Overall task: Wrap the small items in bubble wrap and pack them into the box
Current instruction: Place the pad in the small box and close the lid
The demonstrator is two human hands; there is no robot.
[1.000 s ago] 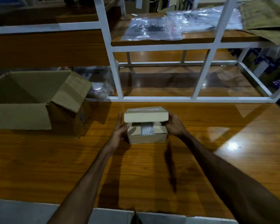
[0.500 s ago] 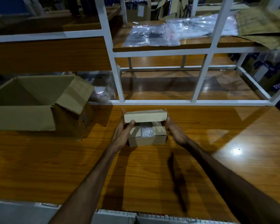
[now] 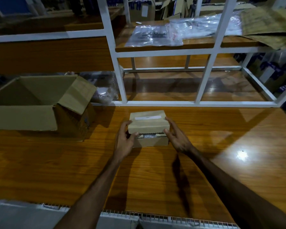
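A small brown cardboard box sits on the wooden table, straight ahead of me. Its lid, with a white label strip, lies almost flat over the top. A thin gap under the lid's front edge shows a sliver of bubble wrap inside. My left hand presses the lid's left front corner with thumb and fingers. My right hand holds the lid's right side, thumb at the front corner.
A large open cardboard carton stands at the left with its flaps out. A white metal shelf frame rises behind the small box. Clear plastic bags and flat cardboard lie on the upper shelf. A crumpled plastic bag sits beside the carton.
The lid has come down from standing upright to nearly flat over the small box. Both hands have shifted from the box's sides onto the lid's front corners.
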